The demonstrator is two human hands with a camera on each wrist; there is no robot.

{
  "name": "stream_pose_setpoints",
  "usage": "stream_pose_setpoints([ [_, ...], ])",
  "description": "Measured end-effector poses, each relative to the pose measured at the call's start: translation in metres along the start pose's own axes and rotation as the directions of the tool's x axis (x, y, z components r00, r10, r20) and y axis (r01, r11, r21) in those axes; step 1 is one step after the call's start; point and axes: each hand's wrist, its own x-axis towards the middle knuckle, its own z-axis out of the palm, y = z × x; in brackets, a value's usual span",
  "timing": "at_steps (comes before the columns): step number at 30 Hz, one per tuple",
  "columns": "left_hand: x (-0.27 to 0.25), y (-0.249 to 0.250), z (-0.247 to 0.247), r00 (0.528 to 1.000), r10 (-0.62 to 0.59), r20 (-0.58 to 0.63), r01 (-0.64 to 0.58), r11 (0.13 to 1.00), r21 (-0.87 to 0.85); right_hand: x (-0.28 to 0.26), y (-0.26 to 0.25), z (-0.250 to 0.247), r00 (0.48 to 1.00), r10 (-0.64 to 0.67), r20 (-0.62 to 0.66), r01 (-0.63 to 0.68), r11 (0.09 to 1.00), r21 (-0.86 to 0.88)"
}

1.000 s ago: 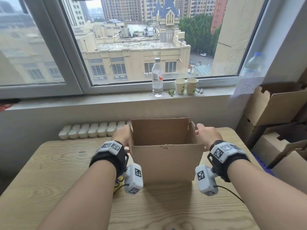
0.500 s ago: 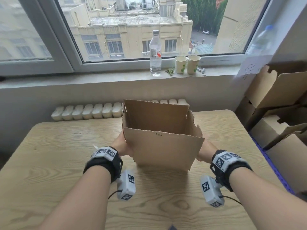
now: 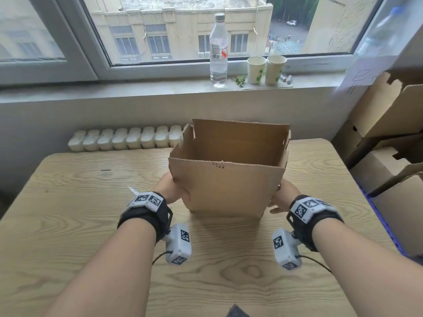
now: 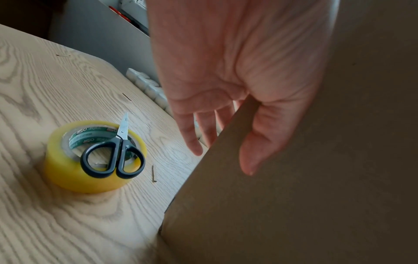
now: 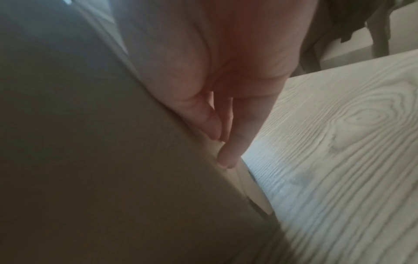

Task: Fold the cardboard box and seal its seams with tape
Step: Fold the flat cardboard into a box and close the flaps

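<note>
Clasping the cardboard box (image 3: 226, 186) between them, the left hand (image 3: 171, 191) grips its nine-o'clock corner, thumb on the near face and fingers round the side, while the right hand (image 3: 282, 199) presses nearly straight fingers flat at three o'clock. The box has come nearer across the table (image 3: 68, 225) since a second ago and sits open-topped at twelve o'clock. Tape roll (image 4: 95, 157) and scissors (image 4: 115, 151) wait at nine o'clock, so sealing seems next.
</note>
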Motion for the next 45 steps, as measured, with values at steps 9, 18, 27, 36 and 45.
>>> stream_pose_setpoints([
  [9,0.01,-0.027,0.011,0.995,-0.1,0.012,0.101,0.992,-0.079,-0.022,-0.009,0.009,0.974,-0.093,0.207,0.186,0.853,-0.488],
  [18,0.03,-0.043,0.024,0.99,-0.138,-0.01,0.136,0.983,-0.126,-0.011,-0.001,0.019,0.984,-0.106,0.145,0.158,0.896,-0.414],
  [27,0.033,-0.062,0.048,0.977,-0.214,0.015,0.215,0.974,-0.068,0.003,0.02,0.033,0.991,-0.09,0.101,0.125,0.898,-0.422],
  [36,0.017,-0.057,0.052,0.981,-0.183,0.061,0.188,0.978,-0.094,-0.002,0.025,0.034,0.985,-0.139,0.101,0.159,0.962,-0.223],
  [45,-0.006,-0.008,0.01,0.991,-0.119,0.063,0.133,0.934,-0.332,-0.031,-0.013,0.003,0.969,-0.215,0.125,0.201,0.973,0.114],
])
